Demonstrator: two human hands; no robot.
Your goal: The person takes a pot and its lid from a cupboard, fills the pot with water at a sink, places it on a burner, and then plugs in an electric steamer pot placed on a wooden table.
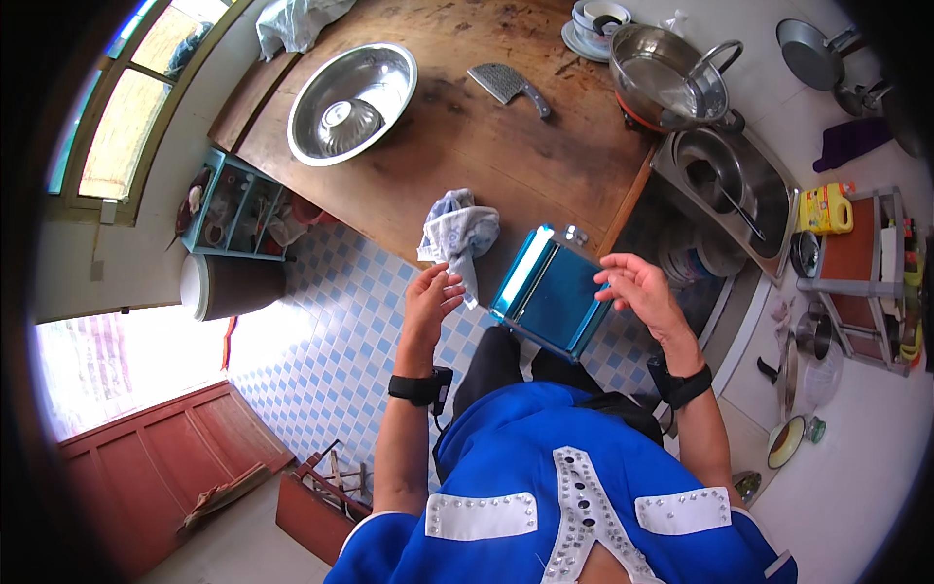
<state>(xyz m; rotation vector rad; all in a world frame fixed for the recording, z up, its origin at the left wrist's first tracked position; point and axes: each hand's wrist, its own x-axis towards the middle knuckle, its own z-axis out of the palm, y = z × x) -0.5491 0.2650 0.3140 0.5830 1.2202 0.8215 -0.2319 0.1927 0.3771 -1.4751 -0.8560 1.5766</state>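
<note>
A blue metal machine with a shiny silver bar [558, 296], resembling a pasta machine, is at the front edge of the wooden table [474, 157]. On its far side is a round metal knob [575, 234]. My right hand [641, 292] is at the machine's right side, fingers bent and apart; whether the fingertips touch it I cannot tell. Left of the machine lies a crumpled white-and-blue cloth [461, 232], one end hanging over the edge. My left hand [432, 301] is just before this cloth, holding nothing, with its fingers loosely curled.
Farther back on the table are a cleaver [503, 82] and a steel basin [400, 80] with a fluted metal piece [352, 128] inside. A steel pot [646, 69] stands at the right, beside a sink [773, 193]. A bin [241, 286] stands left on the tiled floor.
</note>
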